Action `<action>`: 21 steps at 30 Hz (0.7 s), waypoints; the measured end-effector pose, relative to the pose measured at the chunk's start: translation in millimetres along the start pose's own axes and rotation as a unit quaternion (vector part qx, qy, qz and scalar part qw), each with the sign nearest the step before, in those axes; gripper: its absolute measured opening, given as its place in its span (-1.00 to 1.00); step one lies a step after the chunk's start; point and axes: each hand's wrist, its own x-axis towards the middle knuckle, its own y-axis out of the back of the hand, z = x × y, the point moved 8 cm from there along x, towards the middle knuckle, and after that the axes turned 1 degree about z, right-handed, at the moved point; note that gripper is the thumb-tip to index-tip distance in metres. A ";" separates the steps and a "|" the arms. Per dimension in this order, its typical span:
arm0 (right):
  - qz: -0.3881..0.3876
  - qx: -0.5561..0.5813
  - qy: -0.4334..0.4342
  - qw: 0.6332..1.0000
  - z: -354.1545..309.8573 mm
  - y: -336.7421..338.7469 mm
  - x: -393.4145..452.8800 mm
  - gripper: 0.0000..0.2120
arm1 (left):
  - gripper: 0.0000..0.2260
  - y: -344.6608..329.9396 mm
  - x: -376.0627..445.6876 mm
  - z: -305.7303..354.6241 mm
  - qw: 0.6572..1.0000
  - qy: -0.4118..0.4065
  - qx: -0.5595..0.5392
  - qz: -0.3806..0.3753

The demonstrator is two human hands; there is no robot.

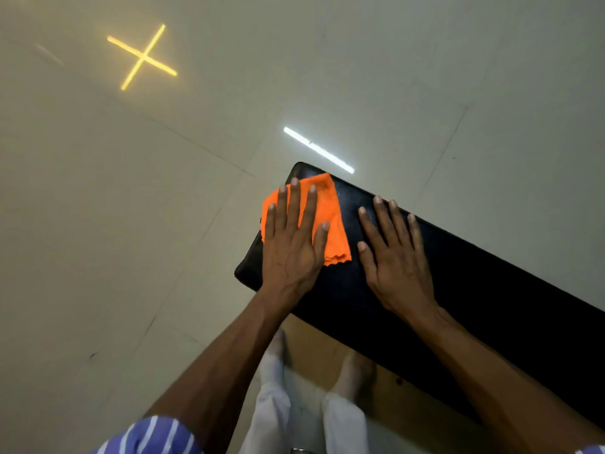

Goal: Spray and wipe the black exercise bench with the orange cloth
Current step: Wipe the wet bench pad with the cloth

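Left hand (291,250) flat on orange cloth (330,221), apparently atop bench (474,290).

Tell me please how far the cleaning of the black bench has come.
Done: I cannot confirm spraying; no spray bottle is in view. In hand: the left hand presses the orange cloth flat near the end of the black exercise bench, so wiping is under way. The right hand rests flat on the bare pad beside it. Left: the long stretch of pad toward the right, judging by where the cloth lies.

no readable text, labels or numbers anywhere
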 end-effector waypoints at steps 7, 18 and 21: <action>0.006 -0.008 -0.003 1.000 0.4 -4.2 -0.5 -0.41 | -0.43 -1.7 14.2 -11.0 0.995 0.097 -0.036 0.003; -0.054 0.025 0.006 0.998 -6.1 2.5 -1.3 -0.38 | -0.46 -0.8 -64.1 -23.4 0.993 0.099 -0.025 0.054; -0.050 0.013 0.024 0.998 -6.0 2.0 -2.1 -0.38 | -0.47 1.7 -44.3 -44.8 0.983 0.162 -0.056 0.061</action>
